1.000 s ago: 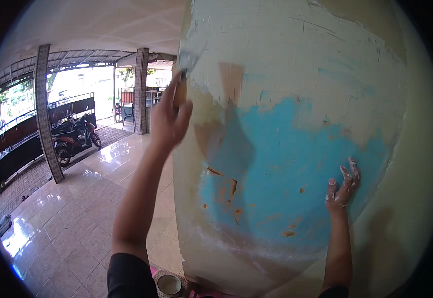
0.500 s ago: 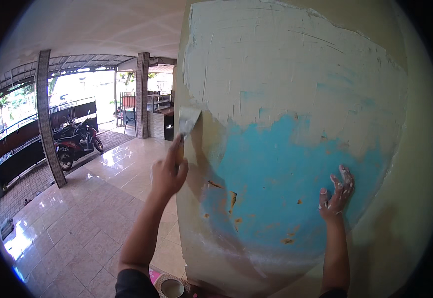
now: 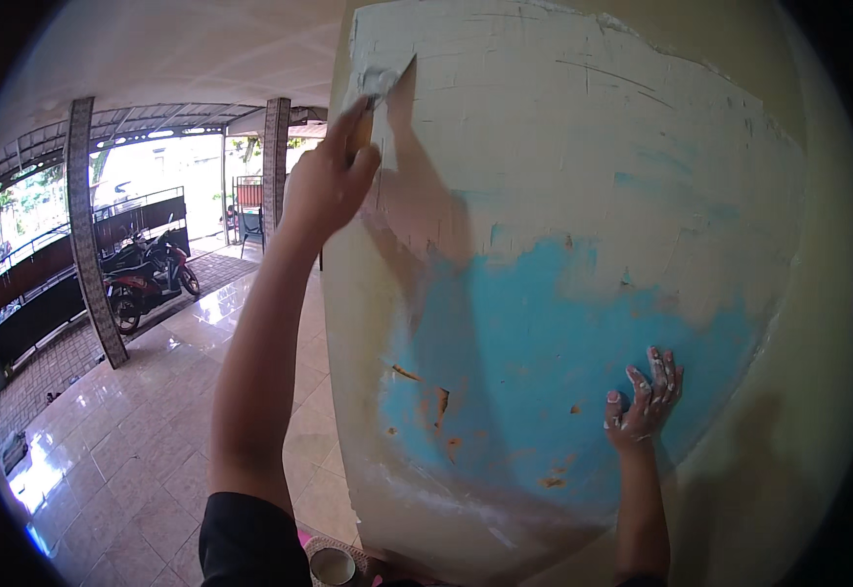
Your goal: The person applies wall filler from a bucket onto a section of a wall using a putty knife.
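Hand-held blade at a coated wall, head view. The left hand (image 3: 334, 191), fingers wrapped around the yellow-brown handle, holds a broad, flat metal putty knife (image 3: 378, 82) at the left side of an olive-beige wall (image 3: 823, 313) bearing a pale, streaked coating (image 3: 544, 127). An irregular turquoise painted patch (image 3: 534, 342), flecked with brown chips, borders this coating. The right hand (image 3: 648, 406), fingers spread and smeared white, is at the patch's right side. Near, a round, light-coloured container (image 3: 333, 567). Left, a glossy beige tiled floor (image 3: 167, 440); far left, a straight patterned column (image 3: 94, 245) and a red-and-black motorcycle (image 3: 157, 279).
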### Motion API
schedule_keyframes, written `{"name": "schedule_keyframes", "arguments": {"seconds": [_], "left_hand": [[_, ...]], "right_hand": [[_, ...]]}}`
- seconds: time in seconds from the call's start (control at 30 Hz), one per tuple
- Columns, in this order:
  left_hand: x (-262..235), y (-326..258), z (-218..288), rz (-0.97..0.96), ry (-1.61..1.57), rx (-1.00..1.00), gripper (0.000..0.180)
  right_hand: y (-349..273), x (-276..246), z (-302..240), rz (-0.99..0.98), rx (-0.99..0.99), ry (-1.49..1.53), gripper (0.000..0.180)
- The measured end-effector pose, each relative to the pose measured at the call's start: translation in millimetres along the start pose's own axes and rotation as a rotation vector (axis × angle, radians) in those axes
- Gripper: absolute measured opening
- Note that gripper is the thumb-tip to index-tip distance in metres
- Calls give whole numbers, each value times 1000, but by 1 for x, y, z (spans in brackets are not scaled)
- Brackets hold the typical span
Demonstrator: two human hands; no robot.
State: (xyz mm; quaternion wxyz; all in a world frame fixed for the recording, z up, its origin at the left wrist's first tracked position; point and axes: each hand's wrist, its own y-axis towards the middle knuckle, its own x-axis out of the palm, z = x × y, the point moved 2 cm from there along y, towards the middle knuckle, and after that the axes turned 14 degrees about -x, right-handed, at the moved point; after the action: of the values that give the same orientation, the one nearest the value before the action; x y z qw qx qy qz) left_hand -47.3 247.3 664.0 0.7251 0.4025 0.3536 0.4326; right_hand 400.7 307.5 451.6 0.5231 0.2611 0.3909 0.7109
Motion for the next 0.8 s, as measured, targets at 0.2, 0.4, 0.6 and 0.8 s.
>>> {"name": "schedule_keyframes", "arguments": {"seconds": [0.2,0.4,0.6,0.8], "left_hand": [[49,-197,-68,-163,-31,-105,75],[30,-183,-43,24,-216,69,70],[23,-87,18,-95,-179,-62,63],[66,-217,-40,-124,-93,-137,72]], "right_hand": [[-11,-2,9,-77,-14,-21,37],[-11,2,7,-60,-10,-9,36],[-11,2,4,-41,20,16,33],[-18,2,11,-43,14,17,30]]}}
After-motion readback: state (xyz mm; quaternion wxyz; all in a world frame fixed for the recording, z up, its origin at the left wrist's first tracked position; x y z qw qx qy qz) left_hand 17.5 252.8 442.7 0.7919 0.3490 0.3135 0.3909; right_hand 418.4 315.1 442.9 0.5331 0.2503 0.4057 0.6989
